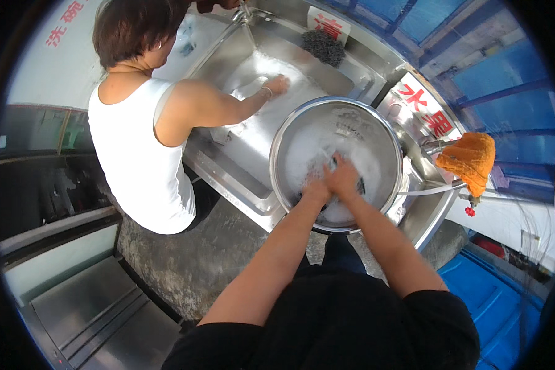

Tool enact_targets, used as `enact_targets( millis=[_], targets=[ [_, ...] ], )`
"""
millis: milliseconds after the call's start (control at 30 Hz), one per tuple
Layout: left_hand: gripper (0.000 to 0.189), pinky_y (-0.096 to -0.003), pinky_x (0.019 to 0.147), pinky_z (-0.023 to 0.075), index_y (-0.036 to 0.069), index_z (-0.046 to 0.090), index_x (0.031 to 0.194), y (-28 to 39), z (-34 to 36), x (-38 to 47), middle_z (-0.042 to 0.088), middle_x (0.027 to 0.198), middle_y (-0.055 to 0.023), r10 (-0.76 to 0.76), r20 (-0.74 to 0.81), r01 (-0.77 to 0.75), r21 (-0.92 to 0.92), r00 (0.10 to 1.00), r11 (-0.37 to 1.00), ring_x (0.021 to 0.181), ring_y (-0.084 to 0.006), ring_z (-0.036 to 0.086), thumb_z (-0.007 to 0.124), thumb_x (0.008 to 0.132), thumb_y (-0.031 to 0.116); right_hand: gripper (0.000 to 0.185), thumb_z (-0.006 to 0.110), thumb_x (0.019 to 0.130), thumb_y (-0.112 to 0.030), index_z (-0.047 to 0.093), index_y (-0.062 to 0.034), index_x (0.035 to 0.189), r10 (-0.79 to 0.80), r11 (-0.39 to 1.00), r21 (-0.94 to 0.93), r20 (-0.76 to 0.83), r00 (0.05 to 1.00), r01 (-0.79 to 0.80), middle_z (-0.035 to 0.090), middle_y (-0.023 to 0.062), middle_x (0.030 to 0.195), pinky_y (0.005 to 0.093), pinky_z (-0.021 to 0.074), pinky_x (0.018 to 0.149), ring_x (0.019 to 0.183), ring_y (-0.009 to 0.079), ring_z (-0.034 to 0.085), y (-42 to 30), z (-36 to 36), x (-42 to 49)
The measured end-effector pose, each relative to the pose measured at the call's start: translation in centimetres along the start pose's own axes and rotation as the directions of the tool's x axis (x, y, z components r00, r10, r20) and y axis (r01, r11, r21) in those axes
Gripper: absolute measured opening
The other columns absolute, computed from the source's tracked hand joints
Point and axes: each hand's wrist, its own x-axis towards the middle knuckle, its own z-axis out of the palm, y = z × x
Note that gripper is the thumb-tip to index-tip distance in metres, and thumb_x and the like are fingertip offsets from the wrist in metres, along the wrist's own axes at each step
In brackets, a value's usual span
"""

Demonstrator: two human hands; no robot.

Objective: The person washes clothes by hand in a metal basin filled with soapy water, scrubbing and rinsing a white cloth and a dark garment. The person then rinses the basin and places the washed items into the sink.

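Note:
A round stainless steel basin (282,138) rests over the divider between two metal sinks, holding foamy water (370,157). Both of my hands are inside it. My left hand (317,185) lies low in the suds, its fingers blurred and partly covered by foam. Beside it, my right hand (343,175) is bent over a dark, wet item (360,186), perhaps cloth, that shows at the hands' edges. Whether either hand grips this item cannot be told. A white hose (425,190) ends near the basin's right rim.
At the left, a co-worker in a white tank top (138,157) reaches into the large soapy sink (231,185). A dark mesh scrubber heap (323,47) sits on its back edge. An orange cloth (467,159) hangs over a tap at the right. A blue container (495,300) stands lower right.

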Motion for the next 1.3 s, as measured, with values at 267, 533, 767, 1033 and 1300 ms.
enact_targets(
  millis=[267,533,767,1033,1300],
  targets=[
    [0.103,-0.0398,0.107,0.0399,-0.003,0.007,0.152,1.0,-2.9,-3.0,0.022,0.156,-0.0222,-0.068,-0.254,-0.013,-0.304,0.965,0.953,0.128,-0.0342,0.047,0.071,0.077,0.026,0.052,0.071,0.078,-0.033,0.058,-0.0206,0.127,-0.368,0.89,-0.316,-0.077,0.927,0.327,0.05,0.0182,0.129,0.0491,0.0499,0.089,0.116,0.0401,0.052,0.5,-5.2,6.7],
    [0.06,-0.0454,0.112,0.0317,0.006,0.042,0.141,-0.8,0.1,1.1,0.045,0.142,-0.0173,0.192,-0.214,-0.192,0.019,0.958,0.981,0.134,-0.0327,0.04,0.054,0.089,0.033,0.053,0.066,0.082,-0.043,0.058,-0.0185,0.128,-0.12,0.991,0.072,0.04,0.992,0.117,0.051,0.0239,0.132,0.0494,0.0468,0.095,0.116,0.0422,0.054,-2.2,-1.8,-3.4],
    [0.091,-0.0462,0.115,0.0291,0.002,0.015,0.151,-0.3,-0.4,-0.2,0.032,0.149,-0.0249,-0.094,-0.307,-0.01,-0.32,0.947,0.947,0.14,-0.0388,0.031,0.067,0.08,0.023,0.052,0.064,0.085,-0.04,0.055,-0.0181,0.131,-0.258,0.921,-0.235,0.225,0.94,0.309,0.055,0.0162,0.13,0.0508,0.05,0.088,0.107,0.0381,0.06,-0.3,-6.2,8.3],
    [0.078,-0.0449,0.118,0.0222,0.006,0.021,0.153,-2.0,2.1,1.3,0.022,0.158,-0.0197,0.074,-0.031,-0.072,0.053,0.997,0.996,0.146,-0.0303,0.025,0.051,0.09,0.041,0.054,0.07,0.079,-0.042,0.058,-0.0207,0.128,-0.274,0.962,0.032,0.087,0.958,0.272,0.051,0.02,0.13,0.0491,0.0481,0.09,0.114,0.0384,0.053,-2.3,-3.9,-2.0],
    [0.088,-0.0465,0.115,0.0277,0.007,0.021,0.153,0.6,-1.0,-1.6,0.025,0.157,-0.0172,-0.027,-0.341,-0.056,-0.231,0.94,0.971,0.143,-0.0302,0.029,0.065,0.081,0.033,0.052,0.065,0.084,-0.043,0.059,-0.0135,0.127,-0.089,0.988,-0.105,0.212,0.973,0.113,0.058,0.0193,0.126,0.0472,0.0482,0.093,0.115,0.0384,0.057,1.8,-2.8,5.1]
  ],
)
